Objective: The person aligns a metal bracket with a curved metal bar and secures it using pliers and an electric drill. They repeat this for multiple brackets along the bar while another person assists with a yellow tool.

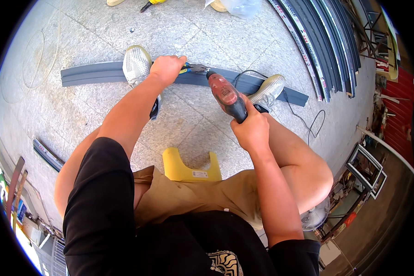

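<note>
My left hand (167, 69) is closed around the handles of a pair of pliers (195, 68), blue and yellow at the grip, whose jaws point right. In my right hand (253, 124) is a red and black power drill (225, 94), its chuck end close to the plier jaws. Whether the two tools touch I cannot tell. Beneath them a long dark grey profile strip (193, 79) lies across the floor. My left shoe (136, 65) and right shoe (268, 91) rest on or against it. Any small piece in the jaws is too small to make out.
A black cord (313, 124) loops over the floor at the right. Several long dark profiles (326, 50) lie stacked at the far right. A yellow stool (184, 170) is beneath me. Window frames (367, 170) and a fan (316, 215) stand at the right.
</note>
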`<state>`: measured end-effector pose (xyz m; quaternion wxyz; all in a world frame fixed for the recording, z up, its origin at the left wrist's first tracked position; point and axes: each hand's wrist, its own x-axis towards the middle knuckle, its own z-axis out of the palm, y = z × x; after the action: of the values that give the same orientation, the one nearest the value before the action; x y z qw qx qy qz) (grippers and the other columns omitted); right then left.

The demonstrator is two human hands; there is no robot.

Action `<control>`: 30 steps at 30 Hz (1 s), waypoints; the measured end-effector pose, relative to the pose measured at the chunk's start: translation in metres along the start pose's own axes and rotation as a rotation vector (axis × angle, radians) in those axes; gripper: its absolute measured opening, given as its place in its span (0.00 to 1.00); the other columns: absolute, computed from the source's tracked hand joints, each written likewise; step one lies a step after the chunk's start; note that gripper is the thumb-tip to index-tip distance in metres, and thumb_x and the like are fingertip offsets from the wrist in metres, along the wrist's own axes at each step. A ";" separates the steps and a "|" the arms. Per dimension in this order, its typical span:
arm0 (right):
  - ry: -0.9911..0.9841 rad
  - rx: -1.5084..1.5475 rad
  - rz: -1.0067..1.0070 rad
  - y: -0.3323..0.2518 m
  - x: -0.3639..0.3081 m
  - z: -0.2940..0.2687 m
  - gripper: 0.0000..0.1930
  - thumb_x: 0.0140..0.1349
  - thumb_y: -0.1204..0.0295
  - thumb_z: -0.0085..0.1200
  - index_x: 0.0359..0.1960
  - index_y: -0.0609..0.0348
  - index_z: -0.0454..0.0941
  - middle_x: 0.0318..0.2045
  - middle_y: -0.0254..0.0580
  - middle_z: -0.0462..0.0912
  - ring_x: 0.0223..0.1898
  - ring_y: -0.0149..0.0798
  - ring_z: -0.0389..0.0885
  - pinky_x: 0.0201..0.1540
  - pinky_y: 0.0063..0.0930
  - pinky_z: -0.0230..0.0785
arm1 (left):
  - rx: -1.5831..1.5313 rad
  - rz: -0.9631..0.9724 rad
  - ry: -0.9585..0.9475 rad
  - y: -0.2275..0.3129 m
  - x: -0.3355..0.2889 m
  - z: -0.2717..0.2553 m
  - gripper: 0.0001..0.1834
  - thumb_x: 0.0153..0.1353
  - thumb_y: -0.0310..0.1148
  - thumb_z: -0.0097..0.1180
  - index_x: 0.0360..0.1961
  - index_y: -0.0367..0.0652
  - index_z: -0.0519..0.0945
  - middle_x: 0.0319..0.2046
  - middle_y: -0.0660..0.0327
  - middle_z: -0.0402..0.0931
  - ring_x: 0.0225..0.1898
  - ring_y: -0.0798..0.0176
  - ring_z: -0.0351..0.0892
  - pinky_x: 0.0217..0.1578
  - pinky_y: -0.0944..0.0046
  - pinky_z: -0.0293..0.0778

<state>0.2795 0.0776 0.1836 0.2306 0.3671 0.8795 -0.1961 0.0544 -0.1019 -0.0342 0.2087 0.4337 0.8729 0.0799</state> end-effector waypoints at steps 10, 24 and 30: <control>0.029 0.003 -0.019 0.000 0.000 0.000 0.38 0.57 0.67 0.66 0.74 0.33 0.76 0.44 0.56 0.93 0.47 0.62 0.92 0.57 0.53 0.84 | 0.023 0.013 0.054 0.000 0.000 0.004 0.12 0.63 0.22 0.62 0.46 0.44 0.77 0.39 0.50 0.88 0.43 0.43 0.92 0.42 0.46 0.86; 0.014 0.002 -0.029 0.006 0.005 0.001 0.40 0.57 0.65 0.67 0.76 0.38 0.76 0.45 0.56 0.93 0.48 0.60 0.92 0.57 0.50 0.84 | 0.018 0.015 0.052 0.001 0.000 0.003 0.12 0.63 0.23 0.62 0.46 0.43 0.78 0.40 0.50 0.89 0.44 0.43 0.92 0.42 0.46 0.87; 0.005 0.025 -0.029 0.006 0.006 -0.001 0.40 0.58 0.65 0.67 0.77 0.37 0.75 0.45 0.58 0.92 0.49 0.61 0.92 0.57 0.51 0.84 | 0.036 0.005 0.017 0.004 -0.001 -0.002 0.08 0.69 0.27 0.58 0.48 0.44 0.79 0.42 0.51 0.90 0.46 0.45 0.93 0.44 0.46 0.87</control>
<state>0.2795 0.0855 0.1800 0.2209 0.3575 0.8828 -0.2097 0.0569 -0.1006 -0.0308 0.1932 0.4388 0.8749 0.0680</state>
